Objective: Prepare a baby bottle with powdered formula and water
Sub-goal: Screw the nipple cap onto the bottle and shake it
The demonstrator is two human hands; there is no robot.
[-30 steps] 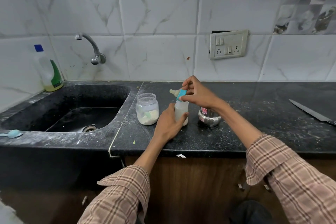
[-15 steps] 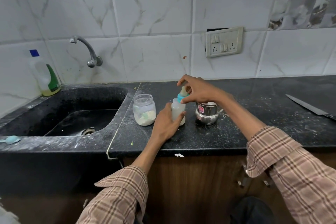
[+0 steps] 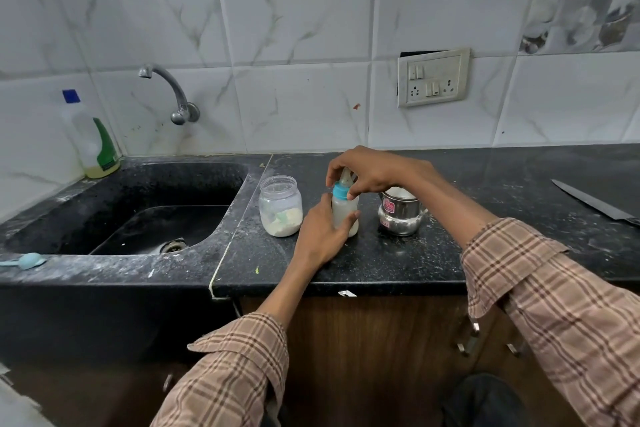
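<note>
— What is on the counter [image 3: 485,253], item by item?

— Item one: a baby bottle [image 3: 344,211], upright on the dark stone, between a powder jar [image 3: 280,206] on its left and a small steel pot [image 3: 400,213] on its right. Cloudy whitish liquid inside. The blue collar [image 3: 340,191] with its teat now sits on the bottle's neck; a second ago it was held tilted and just above the rim.

— And the hands?

— Left hand [image 3: 320,236]: wrapped round the lower body of the bottle, thumb on one side and fingers on the other, as it was before. Right hand [image 3: 367,172]: arched over the top, fingertips pinching the collar from above. It has come down with the cap since the earlier view.

— The jar?

— Open, clear, with pale powder in the bottom third. Unmoved.

— Anything else to list?

— A black sink [image 3: 104,253] to the left, tap [image 3: 169,90] on the tiled wall above it. A detergent bottle [image 3: 93,142] in the back corner. A light blue scoop [image 3: 26,261] on the sink's front ledge. A knife [image 3: 595,203] at the far right of the counter — well apart from the bottle. A switch plate [image 3: 433,78] on the wall. All in the same places as before.
</note>
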